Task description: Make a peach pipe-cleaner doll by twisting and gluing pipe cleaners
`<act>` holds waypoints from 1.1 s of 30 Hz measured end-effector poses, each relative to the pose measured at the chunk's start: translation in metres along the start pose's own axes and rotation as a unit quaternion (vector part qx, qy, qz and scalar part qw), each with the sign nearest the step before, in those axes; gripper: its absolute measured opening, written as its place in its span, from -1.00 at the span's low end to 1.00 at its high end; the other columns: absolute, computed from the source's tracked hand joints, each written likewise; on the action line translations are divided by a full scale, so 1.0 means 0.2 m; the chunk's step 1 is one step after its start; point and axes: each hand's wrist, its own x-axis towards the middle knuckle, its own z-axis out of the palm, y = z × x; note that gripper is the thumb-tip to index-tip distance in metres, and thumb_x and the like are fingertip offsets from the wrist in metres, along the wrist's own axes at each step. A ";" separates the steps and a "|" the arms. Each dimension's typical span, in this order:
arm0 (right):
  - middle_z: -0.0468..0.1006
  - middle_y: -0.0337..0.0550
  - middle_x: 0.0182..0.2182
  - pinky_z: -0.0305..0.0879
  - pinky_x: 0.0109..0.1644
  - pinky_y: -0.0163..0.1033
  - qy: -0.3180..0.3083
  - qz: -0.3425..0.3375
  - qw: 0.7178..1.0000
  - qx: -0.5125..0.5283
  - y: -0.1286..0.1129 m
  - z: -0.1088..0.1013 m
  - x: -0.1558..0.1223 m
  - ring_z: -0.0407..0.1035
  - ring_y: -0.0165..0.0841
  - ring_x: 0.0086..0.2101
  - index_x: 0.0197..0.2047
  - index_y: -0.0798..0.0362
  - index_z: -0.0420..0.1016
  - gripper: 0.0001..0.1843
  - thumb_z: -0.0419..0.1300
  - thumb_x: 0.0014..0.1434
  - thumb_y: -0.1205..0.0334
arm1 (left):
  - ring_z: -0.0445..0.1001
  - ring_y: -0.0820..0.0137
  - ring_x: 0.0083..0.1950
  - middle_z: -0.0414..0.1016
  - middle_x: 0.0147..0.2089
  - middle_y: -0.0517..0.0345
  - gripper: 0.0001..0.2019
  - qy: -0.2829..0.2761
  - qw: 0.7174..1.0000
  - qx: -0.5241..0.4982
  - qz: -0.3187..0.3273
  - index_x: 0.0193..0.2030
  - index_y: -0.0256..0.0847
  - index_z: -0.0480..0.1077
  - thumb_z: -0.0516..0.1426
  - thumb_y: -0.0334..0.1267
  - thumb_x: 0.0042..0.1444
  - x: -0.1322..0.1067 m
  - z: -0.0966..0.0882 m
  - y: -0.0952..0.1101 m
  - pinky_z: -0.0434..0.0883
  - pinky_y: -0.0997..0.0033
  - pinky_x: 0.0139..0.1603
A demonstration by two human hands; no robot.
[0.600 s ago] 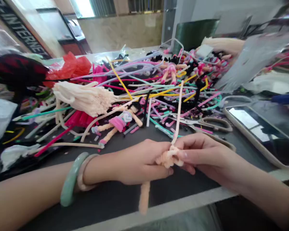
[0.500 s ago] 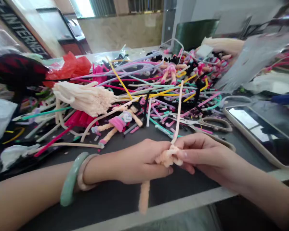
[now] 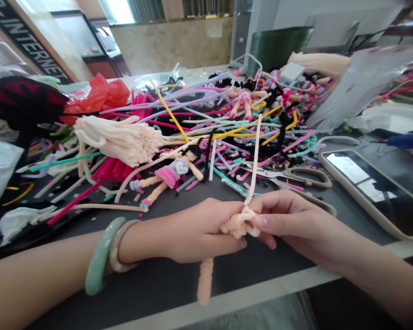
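Peach chenille stem [image 3: 239,224], located between both hands just above the surface, wound at mid-length into one small knot. Dark surface [image 3: 165,286] extending beneath the stem and out to both sides. Well beyond the stem, a large heap of multicoloured chenille stems [image 3: 206,123]. Left of the stem and farther back, a thick bundle of peach chenille stems [image 3: 119,140]. Nearer beyond the stem, a pipe-cleaner doll [image 3: 168,174] with black hair and pink skirt, lying flat. Right of the stem, steel scissors with beige handles [image 3: 308,178] and, farther out, a smartphone in a beige case [image 3: 365,192]. Left of the stem, a pale green bangle [image 3: 97,254] on the left wrist. Grip: left hand [image 3: 196,231] and right hand [image 3: 303,224] both clamped on the knot from opposite sides, pinched together. Progress as shown: knot formed; upper end [image 3: 256,156] and shorter lower end [image 3: 205,282] free and straight, with no further twists.
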 end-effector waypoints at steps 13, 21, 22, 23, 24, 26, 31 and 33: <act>0.42 -0.27 -0.53 0.10 -0.44 -0.44 -0.002 0.006 1.000 0.025 0.00 0.01 0.00 0.23 -0.59 -0.53 -0.42 0.14 0.56 -0.87 0.33 0.09 0.25 | 0.48 0.43 -0.06 0.51 -0.02 0.21 -0.67 -0.002 1.000 -0.008 0.004 0.06 -0.17 0.40 0.05 -0.49 0.18 0.00 0.00 0.01 0.35 0.47 -0.01; 0.44 -0.26 -0.54 0.10 -0.46 -0.44 0.021 -0.009 0.999 0.035 0.00 0.01 0.00 0.23 -0.59 -0.55 -0.42 0.14 0.58 -0.90 0.34 0.06 0.28 | 0.48 0.41 -0.02 0.50 0.02 0.18 -0.67 0.005 1.000 -0.006 -0.005 0.09 -0.15 0.37 0.07 -0.45 0.20 0.00 0.00 -0.01 0.35 0.44 0.02; 0.44 -0.26 -0.55 0.10 -0.46 -0.44 0.019 -0.009 0.999 0.035 0.00 0.01 0.00 0.23 -0.59 -0.54 -0.42 0.14 0.58 -0.90 0.34 0.07 0.28 | 0.48 0.39 -0.04 0.51 0.01 0.16 -0.66 0.006 1.000 -0.001 -0.009 0.10 -0.16 0.37 0.07 -0.44 0.20 0.00 0.00 -0.01 0.36 0.42 0.01; 0.43 -0.27 -0.55 0.10 -0.46 -0.44 0.018 -0.010 0.999 0.034 0.00 0.01 0.00 0.22 -0.59 -0.54 -0.42 0.14 0.58 -0.90 0.33 0.07 0.28 | 0.48 0.38 -0.05 0.51 -0.02 0.15 -0.66 0.007 1.000 0.003 -0.013 0.10 -0.17 0.36 0.07 -0.44 0.19 0.00 0.00 -0.01 0.37 0.41 -0.01; 0.43 -0.27 -0.55 0.09 -0.46 -0.43 0.017 -0.010 0.999 0.033 0.00 0.01 0.00 0.22 -0.58 -0.54 -0.42 0.14 0.58 -0.90 0.33 0.07 0.27 | 0.49 0.37 -0.06 0.52 -0.03 0.14 -0.67 0.008 1.000 0.006 -0.014 0.10 -0.18 0.36 0.07 -0.43 0.19 0.00 0.00 -0.01 0.37 0.41 -0.02; 0.43 -0.27 -0.54 0.09 -0.46 -0.43 0.014 -0.010 0.999 0.030 0.00 0.01 0.00 0.22 -0.58 -0.54 -0.41 0.14 0.58 -0.89 0.33 0.07 0.26 | 0.49 0.37 -0.07 0.52 -0.03 0.14 -0.67 0.007 1.000 0.006 -0.008 0.09 -0.19 0.37 0.07 -0.44 0.19 0.00 0.00 -0.01 0.37 0.41 -0.02; 0.37 -0.28 -0.59 0.08 -0.46 -0.40 0.010 0.011 1.000 0.019 -0.01 0.01 0.00 0.20 -0.54 -0.54 -0.46 0.14 0.50 -0.83 0.30 0.10 0.23 | 0.48 0.39 -0.03 0.51 0.00 0.14 -0.72 0.006 1.000 -0.009 0.004 0.01 -0.20 0.40 0.05 -0.47 0.18 0.00 0.00 0.00 0.35 0.45 0.02; 0.35 -0.28 -0.60 0.10 -0.45 -0.40 0.015 0.023 1.000 0.011 0.00 0.01 0.00 0.21 -0.52 -0.53 -0.47 0.13 0.47 -0.79 0.28 0.12 0.20 | 0.48 0.39 -0.01 0.50 0.02 0.15 -0.71 0.004 1.000 -0.008 0.015 0.00 -0.19 0.41 0.05 -0.48 0.18 0.00 0.00 0.00 0.35 0.47 0.04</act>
